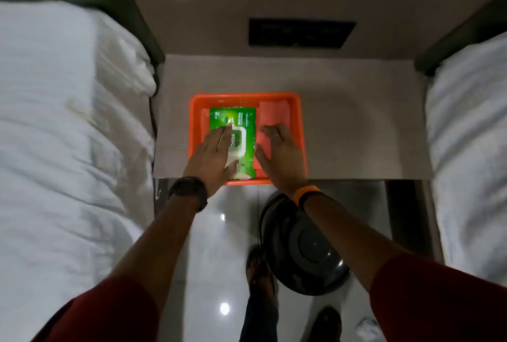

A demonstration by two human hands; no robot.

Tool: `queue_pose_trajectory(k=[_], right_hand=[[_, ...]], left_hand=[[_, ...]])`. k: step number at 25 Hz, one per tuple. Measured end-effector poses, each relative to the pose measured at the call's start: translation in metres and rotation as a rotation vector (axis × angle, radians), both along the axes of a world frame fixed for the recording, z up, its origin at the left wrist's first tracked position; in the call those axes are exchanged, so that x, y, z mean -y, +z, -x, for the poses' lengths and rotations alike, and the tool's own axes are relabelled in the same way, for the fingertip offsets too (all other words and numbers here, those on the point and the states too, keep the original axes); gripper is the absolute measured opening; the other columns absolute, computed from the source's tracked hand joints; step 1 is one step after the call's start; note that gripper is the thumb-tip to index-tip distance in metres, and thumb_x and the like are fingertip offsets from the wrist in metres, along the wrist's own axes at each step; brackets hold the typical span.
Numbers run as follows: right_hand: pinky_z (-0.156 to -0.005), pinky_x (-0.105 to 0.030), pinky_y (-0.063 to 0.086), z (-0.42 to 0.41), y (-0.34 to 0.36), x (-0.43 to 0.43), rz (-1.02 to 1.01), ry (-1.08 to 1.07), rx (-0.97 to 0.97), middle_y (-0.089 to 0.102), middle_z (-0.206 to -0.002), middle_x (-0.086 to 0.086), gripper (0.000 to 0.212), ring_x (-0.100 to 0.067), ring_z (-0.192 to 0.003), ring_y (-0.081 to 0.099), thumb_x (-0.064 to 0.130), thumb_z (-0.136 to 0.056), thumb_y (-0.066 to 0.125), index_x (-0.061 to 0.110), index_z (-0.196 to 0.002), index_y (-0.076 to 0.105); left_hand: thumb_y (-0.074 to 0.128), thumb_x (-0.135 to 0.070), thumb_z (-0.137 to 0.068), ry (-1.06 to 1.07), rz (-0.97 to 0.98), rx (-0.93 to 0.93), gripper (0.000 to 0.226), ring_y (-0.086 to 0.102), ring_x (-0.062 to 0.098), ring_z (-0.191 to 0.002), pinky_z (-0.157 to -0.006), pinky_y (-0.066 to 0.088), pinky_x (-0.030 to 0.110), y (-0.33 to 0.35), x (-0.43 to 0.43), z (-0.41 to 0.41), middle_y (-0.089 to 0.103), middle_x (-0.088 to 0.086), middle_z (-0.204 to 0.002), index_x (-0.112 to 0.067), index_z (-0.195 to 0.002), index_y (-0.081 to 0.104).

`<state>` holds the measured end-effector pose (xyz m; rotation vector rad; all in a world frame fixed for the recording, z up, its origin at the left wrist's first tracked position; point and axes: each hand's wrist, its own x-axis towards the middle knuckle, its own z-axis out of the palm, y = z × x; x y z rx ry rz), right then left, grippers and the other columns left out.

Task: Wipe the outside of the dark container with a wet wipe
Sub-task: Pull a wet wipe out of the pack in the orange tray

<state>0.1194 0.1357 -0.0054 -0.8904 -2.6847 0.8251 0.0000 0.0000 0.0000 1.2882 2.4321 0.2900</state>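
Lying under the open left grip [212, 155]: wipes pack [241, 127]; dark container [304, 248] well apart.

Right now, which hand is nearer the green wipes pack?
Left. The left hand lies on the green wipes pack over its lid; the right hand rests beside it, on the pink cloth.
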Motion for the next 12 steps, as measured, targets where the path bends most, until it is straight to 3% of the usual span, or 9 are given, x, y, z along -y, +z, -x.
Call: queue_pose_trajectory(k=[5, 9, 12], right_hand=[[-0.092, -0.033, 0.045, 0.059, -0.07, 0.016, 0.307, -0.238, 0.091, 0.075, -0.113, -0.019, 0.027, -0.035, -0.108, 0.068, 0.009, -0.088, 0.061, 0.0, -0.11, 0.074], [-0.076, -0.024, 0.043, 0.071, -0.081, 0.022, 0.471, -0.5, 0.069, 0.079, -0.102, -0.018, 0.021, -0.033, -0.097, 0.072, 0.006, -0.086, 0.061, 0.003, -0.095, 0.079], [-0.087, -0.029, 0.051, 0.077, -0.079, 0.023, 0.559, -0.562, 0.091, 0.077, -0.11, -0.015, 0.023, -0.031, -0.104, 0.071, 0.007, -0.085, 0.061, 0.005, -0.1, 0.078]], left_hand=[[0.073, -0.023, -0.088, -0.056, 0.106, 0.096, 0.084, 0.023, 0.037, -0.147, -0.121, 0.028, 0.044, -0.075, -0.027, 0.047, 0.025, 0.019, -0.16, -0.004, -0.153, 0.023], [0.079, -0.02, -0.081, -0.089, 0.142, 0.09, 0.083, 0.031, 0.039, -0.14, -0.114, 0.035, 0.045, -0.091, -0.037, 0.054, 0.034, 0.019, -0.154, -0.004, -0.149, 0.033], [0.079, -0.022, -0.081, -0.092, 0.12, 0.077, 0.081, 0.035, 0.04, -0.137, -0.112, 0.038, 0.045, -0.091, -0.033, 0.054, 0.037, 0.018, -0.152, -0.003, -0.147, 0.037]])
